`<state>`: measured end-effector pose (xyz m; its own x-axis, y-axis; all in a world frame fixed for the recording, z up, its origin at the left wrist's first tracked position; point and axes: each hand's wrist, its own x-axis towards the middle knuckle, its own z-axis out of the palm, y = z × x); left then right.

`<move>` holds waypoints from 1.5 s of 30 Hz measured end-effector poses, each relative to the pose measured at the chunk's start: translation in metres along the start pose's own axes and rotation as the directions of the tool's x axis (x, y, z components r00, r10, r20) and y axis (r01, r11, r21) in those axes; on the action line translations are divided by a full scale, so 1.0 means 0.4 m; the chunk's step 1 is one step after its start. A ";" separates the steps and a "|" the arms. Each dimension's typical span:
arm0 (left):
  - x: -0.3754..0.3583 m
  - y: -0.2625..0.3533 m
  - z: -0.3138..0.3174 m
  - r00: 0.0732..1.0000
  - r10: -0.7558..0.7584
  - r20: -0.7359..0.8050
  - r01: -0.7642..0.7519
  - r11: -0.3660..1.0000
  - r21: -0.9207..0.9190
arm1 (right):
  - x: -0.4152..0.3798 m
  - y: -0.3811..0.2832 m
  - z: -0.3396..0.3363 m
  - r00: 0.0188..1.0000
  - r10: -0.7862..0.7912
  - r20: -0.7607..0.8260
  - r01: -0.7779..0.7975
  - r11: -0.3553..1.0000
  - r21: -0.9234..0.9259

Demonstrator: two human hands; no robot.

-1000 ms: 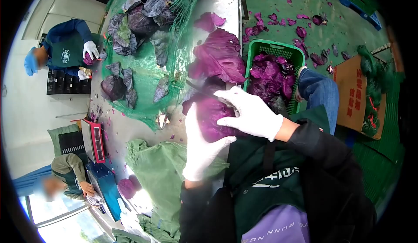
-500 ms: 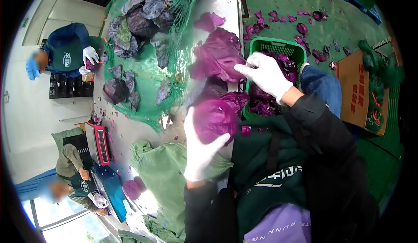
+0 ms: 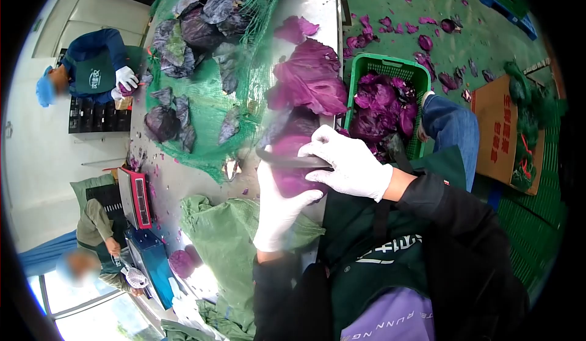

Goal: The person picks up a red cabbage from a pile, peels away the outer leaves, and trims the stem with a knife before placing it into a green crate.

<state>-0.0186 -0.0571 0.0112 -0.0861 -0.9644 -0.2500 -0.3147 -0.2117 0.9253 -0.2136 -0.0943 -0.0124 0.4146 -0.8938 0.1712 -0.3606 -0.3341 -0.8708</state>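
Observation:
In the head view my left hand (image 3: 278, 210), in a white glove, curls around a round red cabbage (image 3: 293, 181) above the table. The cabbage is smeared by motion and partly covered by both hands. My right hand (image 3: 351, 165), gloved too, is closed at the cabbage's upper side. From its fingers a blurred dark grey strip (image 3: 290, 160) runs across the cabbage toward my left fingertips; I cannot tell whether it is a leaf edge or a blade. Loose purple cabbage leaves (image 3: 312, 75) lie just beyond my hands.
A green basket (image 3: 390, 60) of purple leaves stands at right. Dark cabbages (image 3: 201, 29) rest on green netting (image 3: 213, 152). Green sacking (image 3: 229, 237) lies at my left, near a red scale (image 3: 141, 200). Two people work across the table. A cardboard box (image 3: 493, 127) stands far right.
My right hand has moved from beside the basket to the cabbage and closed on the dark grey strip. The leaves in the basket are now uncovered. My left hand stays around the cabbage.

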 end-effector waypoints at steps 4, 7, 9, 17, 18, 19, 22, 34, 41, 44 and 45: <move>0.003 0.000 0.014 0.993 0.117 0.005 -0.117 0.991 0.067 | 0.001 0.012 -0.003 0.999 0.016 0.029 -0.016 1.000 -0.021; 0.003 -0.002 0.024 0.978 0.208 -0.007 -0.203 0.960 0.191 | 0.001 0.027 -0.007 0.999 -0.004 0.043 0.007 0.998 -0.064; 0.002 -0.004 0.028 0.985 0.169 -0.027 -0.158 0.961 0.226 | -0.002 0.027 -0.011 0.998 0.016 0.068 -0.012 0.999 -0.047; 0.006 0.005 0.036 0.984 0.167 -0.068 -0.138 0.941 0.309 | -0.002 0.012 -0.002 0.999 0.025 -0.043 -0.025 1.000 -0.006; 0.006 0.010 0.044 0.982 0.178 -0.068 -0.147 0.933 0.328 | 0.000 0.007 0.002 0.998 0.027 -0.063 -0.029 0.999 -0.037; 0.007 0.010 0.049 0.978 0.197 -0.072 -0.160 0.922 0.352 | 0.002 0.005 0.003 0.996 0.029 -0.082 -0.035 0.997 -0.069; 0.006 0.010 0.064 0.970 0.231 -0.080 -0.179 0.894 0.410 | 0.004 0.002 -0.006 0.998 0.054 -0.033 -0.057 0.993 -0.105; 0.010 -0.009 0.028 0.983 0.173 -0.062 -0.133 0.903 0.409 | -0.026 0.034 -0.045 0.998 -0.055 -0.029 0.058 0.991 0.124; 0.015 -0.045 -0.010 0.994 0.084 -0.071 -0.066 0.970 0.235 | -0.061 0.110 -0.161 0.924 0.370 -0.100 -0.340 0.911 0.231; 0.012 -0.035 -0.001 0.993 0.095 -0.071 -0.068 0.945 0.319 | -0.036 0.065 -0.102 0.994 -0.039 -0.103 0.047 0.996 0.074; 0.013 -0.028 0.002 0.993 0.094 -0.075 -0.063 0.939 0.339 | -0.026 0.044 -0.084 0.991 -0.112 -0.077 0.115 0.992 0.042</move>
<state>-0.0161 -0.0598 -0.0006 -0.0438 -0.9892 -0.1400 -0.6100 -0.0845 0.7879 -0.2523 -0.1009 -0.0139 0.3867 -0.8712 0.3026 -0.2748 -0.4220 -0.8639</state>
